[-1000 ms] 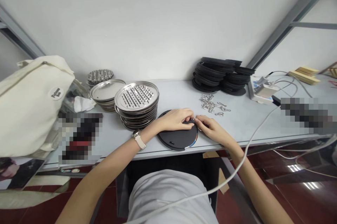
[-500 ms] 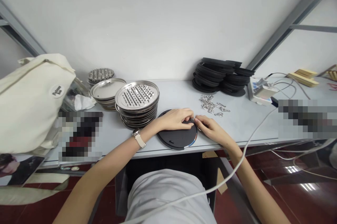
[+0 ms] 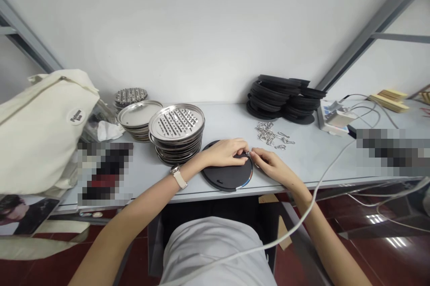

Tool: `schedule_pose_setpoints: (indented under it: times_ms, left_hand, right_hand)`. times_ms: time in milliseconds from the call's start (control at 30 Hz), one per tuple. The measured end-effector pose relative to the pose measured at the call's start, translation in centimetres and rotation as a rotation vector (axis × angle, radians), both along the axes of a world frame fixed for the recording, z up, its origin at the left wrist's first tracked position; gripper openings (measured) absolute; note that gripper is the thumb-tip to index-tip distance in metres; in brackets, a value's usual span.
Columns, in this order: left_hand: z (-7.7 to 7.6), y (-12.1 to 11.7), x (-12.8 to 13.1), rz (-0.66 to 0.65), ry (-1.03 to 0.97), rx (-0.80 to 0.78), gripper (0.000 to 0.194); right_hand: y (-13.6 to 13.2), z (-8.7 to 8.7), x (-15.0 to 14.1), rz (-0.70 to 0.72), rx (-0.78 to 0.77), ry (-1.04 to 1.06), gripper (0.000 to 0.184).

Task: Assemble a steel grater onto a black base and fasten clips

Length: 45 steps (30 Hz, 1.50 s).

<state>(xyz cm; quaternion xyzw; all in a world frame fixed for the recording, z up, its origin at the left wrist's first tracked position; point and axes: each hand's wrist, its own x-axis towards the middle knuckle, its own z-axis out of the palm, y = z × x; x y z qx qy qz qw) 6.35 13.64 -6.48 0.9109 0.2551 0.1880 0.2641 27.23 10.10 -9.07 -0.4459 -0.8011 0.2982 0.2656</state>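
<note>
A round black disc (image 3: 228, 174) lies flat near the front edge of the grey table (image 3: 231, 120). My left hand (image 3: 224, 151) rests on the disc's far edge with its fingers curled and pinched at the rim. My right hand (image 3: 268, 163) meets it from the right, fingertips pinched on a small metal ring (image 3: 249, 154) at the disc's edge. A loose pile of small metal rings and clips (image 3: 270, 134) lies just behind my right hand.
A stack of perforated steel plates (image 3: 176, 131) stands left of the disc, with more steel plates (image 3: 137, 118) behind. Black discs (image 3: 282, 98) are stacked at the back. A cream bag (image 3: 36, 129) sits far left. A white cable (image 3: 322, 174) crosses the right side.
Both hands stay pinched at the disc's right edge with almost no movement. The view has shifted slightly.
</note>
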Motion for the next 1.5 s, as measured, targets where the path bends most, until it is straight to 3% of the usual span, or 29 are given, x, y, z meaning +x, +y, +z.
schedule_pose_setpoints:
  times_ms: [367, 767, 1500]
  left_hand:
    - [-0.18, -0.03, 0.13, 0.056, 0.002, -0.011, 0.016]
    - [-0.27, 0.18, -0.12, -0.013, -0.057, -0.027, 0.015]
    - [-0.04, 0.11, -0.07, 0.003, -0.017, -0.042, 0.015]
  right_hand:
    - [0.36, -0.58, -0.55, -0.002, 0.049, -0.041, 0.036]
    - [0.23, -0.45, -0.34, 0.006, 0.036, -0.03, 0.036]
    - [0.2, -0.44, -0.33, 0.0, 0.051, -0.028, 0.039]
